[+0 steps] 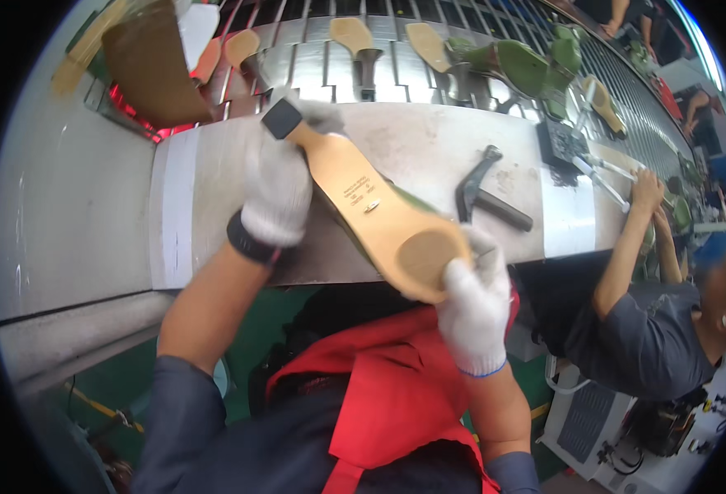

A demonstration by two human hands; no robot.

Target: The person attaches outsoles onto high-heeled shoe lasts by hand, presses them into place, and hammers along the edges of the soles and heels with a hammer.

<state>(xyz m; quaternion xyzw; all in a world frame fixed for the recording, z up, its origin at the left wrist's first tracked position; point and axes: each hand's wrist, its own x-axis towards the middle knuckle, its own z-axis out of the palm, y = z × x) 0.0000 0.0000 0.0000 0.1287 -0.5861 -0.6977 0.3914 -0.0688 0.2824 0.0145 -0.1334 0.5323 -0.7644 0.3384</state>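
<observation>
1. Currently in hand: one high-heeled shoe point(367, 210), turned sole-up and slanting above the near edge of the metal work ledge point(416, 136). Tan outsole, darker oval patch at the forefoot, square black heel tip; a strip of green upper shows along its edge.
2. Left hand point(279, 177), white-gloved: closed about the heel end, some fingers partly hidden behind it. Dark band point(250, 239) at the wrist.
3. Right hand point(474, 300), white-gloved: gripping the toe end, thumb at the sole's rim, remaining fingers around the far side.
4. Step, as I judge it standing by: handling the shoe two-handed, underside presented for a look.
5. Hammer point(501, 210), dark-handled: lying on the ledge beyond the toe, untouched by either hand.
6. Next move, by my reckoning, calls for a steady hold at both ends while the shoe is turned; taking up the hammer would require freeing one hand.
7. Behind the ledge: slatted metal conveyor point(396, 78), bearing further shoes, tan soles point(351, 34) and green uppers point(521, 67) among them.
8. To the right: a co-worker point(647, 329), arms reaching over the ledge beside a black block point(562, 144).
</observation>
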